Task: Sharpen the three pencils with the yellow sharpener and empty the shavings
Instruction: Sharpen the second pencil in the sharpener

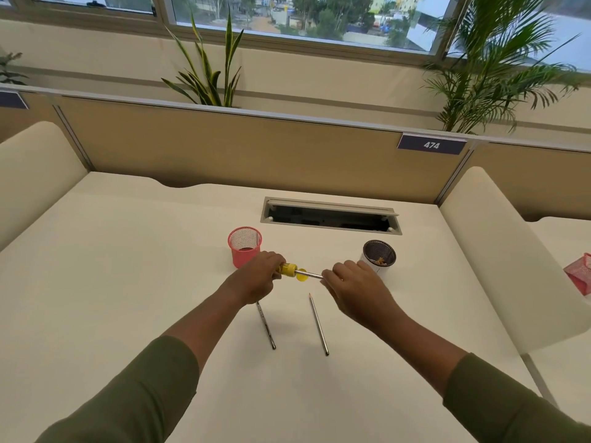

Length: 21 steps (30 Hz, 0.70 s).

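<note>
The yellow sharpener (pixel 288 270) is gripped by the left hand (pixel 259 278) above the desk (pixel 128 282); a pencil (pixel 311 275) (inserted) is pinched by the right hand (pixel 353 287). Two pencils (pixel 318 324) lie nearer.

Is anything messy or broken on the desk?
Nothing looks broken or spilled. The shavings sit inside the white cup, and two pencils lie loose on the desk.
</note>
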Each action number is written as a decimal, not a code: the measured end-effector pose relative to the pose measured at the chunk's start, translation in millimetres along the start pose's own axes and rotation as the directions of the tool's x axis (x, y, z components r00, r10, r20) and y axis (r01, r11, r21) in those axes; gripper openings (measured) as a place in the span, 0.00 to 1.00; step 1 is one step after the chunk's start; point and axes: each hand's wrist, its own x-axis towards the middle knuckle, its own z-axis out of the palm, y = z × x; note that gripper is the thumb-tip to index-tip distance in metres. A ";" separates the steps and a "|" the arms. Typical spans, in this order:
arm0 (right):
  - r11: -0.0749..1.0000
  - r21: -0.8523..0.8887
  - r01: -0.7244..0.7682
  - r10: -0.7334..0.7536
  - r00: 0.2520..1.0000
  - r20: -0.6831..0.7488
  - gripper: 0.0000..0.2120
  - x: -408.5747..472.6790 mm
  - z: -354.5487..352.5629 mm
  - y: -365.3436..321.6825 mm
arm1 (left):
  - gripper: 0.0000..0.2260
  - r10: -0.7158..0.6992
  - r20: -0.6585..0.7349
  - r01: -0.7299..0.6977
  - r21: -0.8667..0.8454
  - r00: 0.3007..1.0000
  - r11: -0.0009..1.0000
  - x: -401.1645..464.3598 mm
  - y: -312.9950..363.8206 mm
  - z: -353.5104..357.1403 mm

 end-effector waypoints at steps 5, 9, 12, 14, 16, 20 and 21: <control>0.985 -0.128 0.116 -0.133 0.981 -0.138 0.07 1.1 5.1 5.0 | 0.13 -0.002 0.089 0.000 0.024 0.996 1.000 4.1 4.2 -2.9; 0.945 0.178 -0.274 0.269 0.962 0.051 0.11 12.4 -1.4 -10.3 | 0.13 -0.004 0.000 0.004 0.012 1.000 1.000 1.4 6.4 0.0; 0.243 0.510 -0.825 0.488 0.559 0.671 0.16 25.3 -10.3 -14.9 | 0.14 0.070 -0.046 -0.067 0.067 0.997 0.996 -2.5 5.6 2.4; -0.300 0.387 -0.872 0.272 0.310 0.911 0.16 25.9 -12.9 -13.1 | 0.14 0.100 -0.057 -0.095 0.088 0.993 0.992 -3.8 5.8 1.8; -0.380 0.351 -0.856 0.191 0.298 0.935 0.16 22.4 -12.8 -12.6 | 0.14 0.127 -0.038 -0.122 0.117 0.991 0.986 -2.1 5.6 -1.5; 0.234 0.565 -0.791 0.416 0.607 0.677 0.14 15.5 -10.0 -21.2 | 0.15 0.096 0.035 -0.099 0.118 0.995 0.988 1.1 2.4 -10.0; 0.450 0.573 -0.685 0.436 0.728 0.529 0.11 12.5 -6.8 -21.7 | 0.16 0.083 0.047 -0.088 0.110 0.995 0.990 1.4 0.9 -10.9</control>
